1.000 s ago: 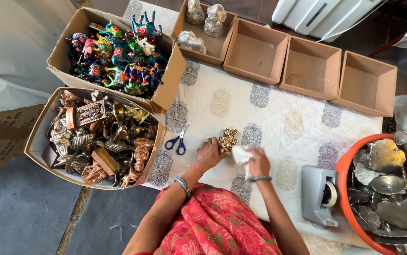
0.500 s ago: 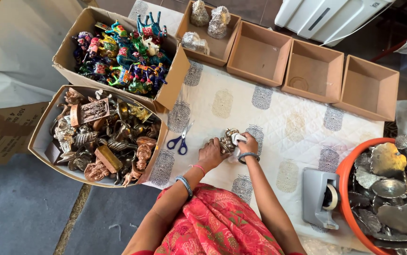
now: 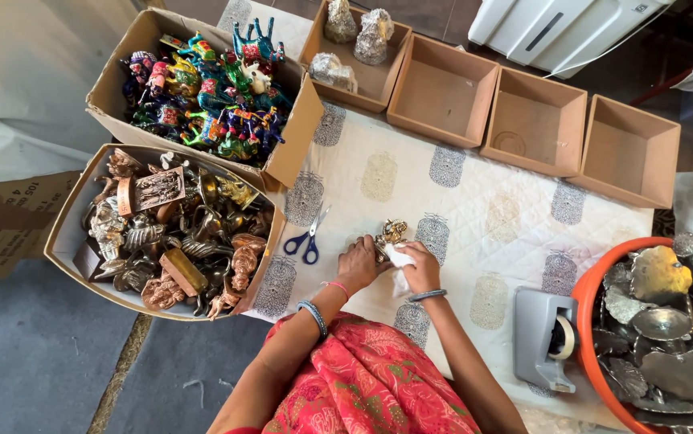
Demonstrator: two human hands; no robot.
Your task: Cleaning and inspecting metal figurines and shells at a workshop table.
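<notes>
A small brass figurine rests on the patterned white cloth in front of me. My left hand grips it from the left side. A white piece of cloth is pressed against the figurine by my right hand, which is closed around it. Both hands are touching the figurine.
Blue-handled scissors lie just left of my hands. A box of metal figurines and a box of painted animal figures stand at left. Several open brown boxes line the far edge. A grey tape dispenser and an orange tub of metal pieces are at right.
My right hand with the white cloth moved left from beside the figurine onto it. My left hand stayed on the figurine.
</notes>
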